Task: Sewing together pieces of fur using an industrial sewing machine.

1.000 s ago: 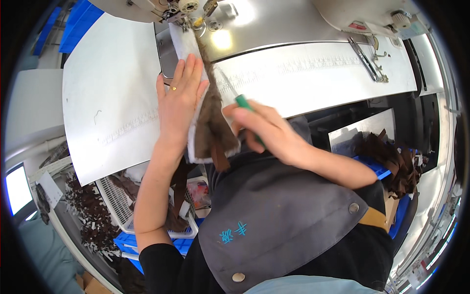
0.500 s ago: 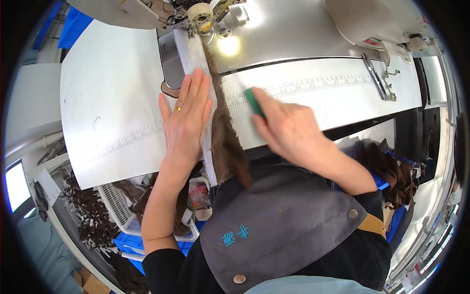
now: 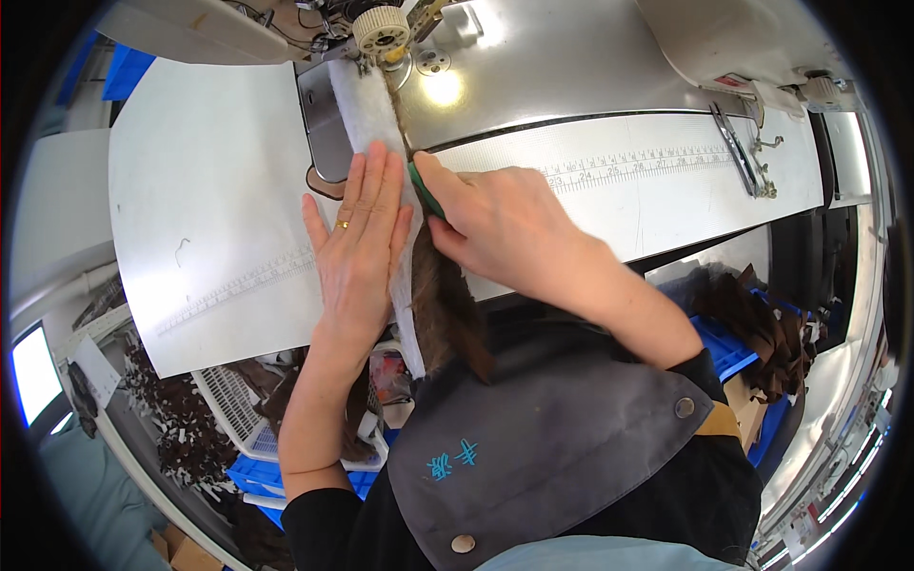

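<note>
My left hand (image 3: pixel 357 252) lies flat, fingers stretched out, on a long white strip (image 3: pixel 367 105) that runs from the sewing machine (image 3: pixel 381 33) toward my apron. Brown fur (image 3: pixel 438 305) shows along the right side of this strip, and its near end hangs over the table edge onto the apron. Between thumb and fingers, my right hand (image 3: pixel 509 228) grips a small green hand tool (image 3: pixel 425 190). The tool meets the seam side of the strip, beside my left fingertips. Most of it is hidden by my fingers.
Tweezers (image 3: pixel 738 152) and a small metal part lie at the right on the white table (image 3: pixel 219 190), which carries printed ruler scales. A white basket (image 3: pixel 228 409) with brown scraps stands below left. Brown pieces (image 3: pixel 762 333) fill a blue crate at the lower right.
My right hand has moved left with the green tool, from above the ruler to the edge of the fur strip. My left hand stays flat on the strip.
</note>
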